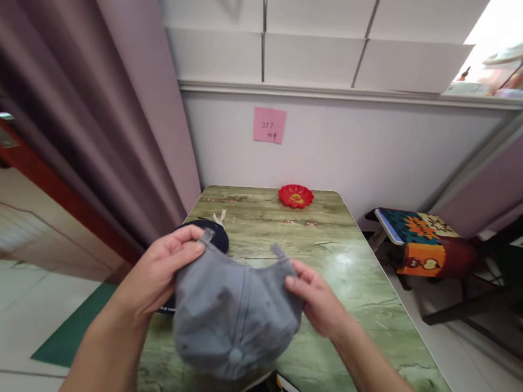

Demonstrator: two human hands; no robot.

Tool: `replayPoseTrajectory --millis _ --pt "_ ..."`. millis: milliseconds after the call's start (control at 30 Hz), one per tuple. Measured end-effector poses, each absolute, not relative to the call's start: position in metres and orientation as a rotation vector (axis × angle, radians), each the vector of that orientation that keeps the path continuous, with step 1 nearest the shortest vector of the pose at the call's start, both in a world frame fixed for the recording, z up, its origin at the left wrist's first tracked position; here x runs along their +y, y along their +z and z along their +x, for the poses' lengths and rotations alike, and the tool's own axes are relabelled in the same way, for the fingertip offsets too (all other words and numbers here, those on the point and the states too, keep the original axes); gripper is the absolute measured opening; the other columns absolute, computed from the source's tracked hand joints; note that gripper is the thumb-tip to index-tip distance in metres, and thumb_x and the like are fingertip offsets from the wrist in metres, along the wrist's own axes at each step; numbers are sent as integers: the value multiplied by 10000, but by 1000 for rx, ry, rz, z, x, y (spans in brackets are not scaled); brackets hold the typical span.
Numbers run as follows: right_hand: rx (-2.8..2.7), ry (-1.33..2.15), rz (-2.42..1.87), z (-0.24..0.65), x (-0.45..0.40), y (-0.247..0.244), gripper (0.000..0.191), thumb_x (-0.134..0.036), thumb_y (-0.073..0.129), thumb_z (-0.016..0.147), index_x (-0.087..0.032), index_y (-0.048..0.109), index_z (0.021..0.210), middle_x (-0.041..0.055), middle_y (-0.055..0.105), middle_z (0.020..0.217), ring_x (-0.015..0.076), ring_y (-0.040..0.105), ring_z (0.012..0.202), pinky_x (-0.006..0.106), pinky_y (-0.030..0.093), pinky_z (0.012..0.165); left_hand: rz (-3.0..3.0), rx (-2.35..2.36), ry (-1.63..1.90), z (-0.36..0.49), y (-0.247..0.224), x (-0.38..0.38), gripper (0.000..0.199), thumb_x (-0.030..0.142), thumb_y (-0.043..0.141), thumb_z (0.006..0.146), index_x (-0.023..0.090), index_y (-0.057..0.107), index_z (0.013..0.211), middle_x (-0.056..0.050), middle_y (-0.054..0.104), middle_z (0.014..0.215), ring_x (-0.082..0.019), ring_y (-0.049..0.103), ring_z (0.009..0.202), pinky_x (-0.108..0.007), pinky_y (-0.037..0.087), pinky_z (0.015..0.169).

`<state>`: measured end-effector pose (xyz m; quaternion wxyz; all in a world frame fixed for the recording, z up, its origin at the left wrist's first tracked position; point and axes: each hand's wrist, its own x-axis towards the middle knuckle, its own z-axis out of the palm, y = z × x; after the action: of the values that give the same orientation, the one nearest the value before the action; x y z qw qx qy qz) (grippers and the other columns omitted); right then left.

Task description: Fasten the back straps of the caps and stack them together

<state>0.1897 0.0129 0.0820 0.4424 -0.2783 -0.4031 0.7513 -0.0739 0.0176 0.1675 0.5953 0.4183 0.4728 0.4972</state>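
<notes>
A grey baseball cap (pixel 237 316) hangs between my two hands over the near part of the table, its crown button toward me and its back opening away. My left hand (pixel 157 269) pinches the cap's edge beside one end of its back strap. Opposite it, my right hand (pixel 314 295) grips the other edge near the second strap end. The two strap ends stick up, apart from each other. Behind my left hand lies a dark navy cap (pixel 215 231) with a pale strap, partly hidden by the grey cap and the hand.
A red scalloped dish (pixel 295 196) stands at the back of the green wood-patterned table (pixel 354 234). On the wall is a pink note (pixel 269 125). To the right is a stool with a colourful cover (pixel 426 241); a purple curtain (pixel 115 85) hangs at left.
</notes>
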Motion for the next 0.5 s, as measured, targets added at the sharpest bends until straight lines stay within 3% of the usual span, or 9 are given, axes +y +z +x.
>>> replayPoseTrajectory --millis 167,333,433,500 --pt "-1198 2095 -500 146 -17 84 349 -410 753 765 -213 680 1043 9 703 904 154 642 799 255 484 736 999 1329 1177 -119 185 -28 284 305 809 648 242 649 874 13 619 553 -125 560 428 -187 452 396" --pt "-1164 1905 -397 95 32 124 407 -373 735 777 -242 628 1147 8 692 1016 148 638 888 251 488 793 1130 1488 1292 -155 208 24 352 318 806 629 196 612 897 25 641 643 -106 554 489 -176 456 435" --pt "-1097 1768 -602 71 80 111 448 -428 682 794 -255 583 1195 24 684 1061 170 640 930 294 505 808 1352 1841 1364 -179 197 77 370 404 686 776 131 602 1012 -18 681 848 -152 635 757 -237 535 702" --pt "-1093 1609 -940 72 97 78 469 -449 671 786 -233 575 1191 50 683 1060 191 643 949 333 504 834 1531 2245 1346 -188 174 96 501 444 661 801 75 574 1129 -115 647 1146 -254 591 1082 -361 477 953"
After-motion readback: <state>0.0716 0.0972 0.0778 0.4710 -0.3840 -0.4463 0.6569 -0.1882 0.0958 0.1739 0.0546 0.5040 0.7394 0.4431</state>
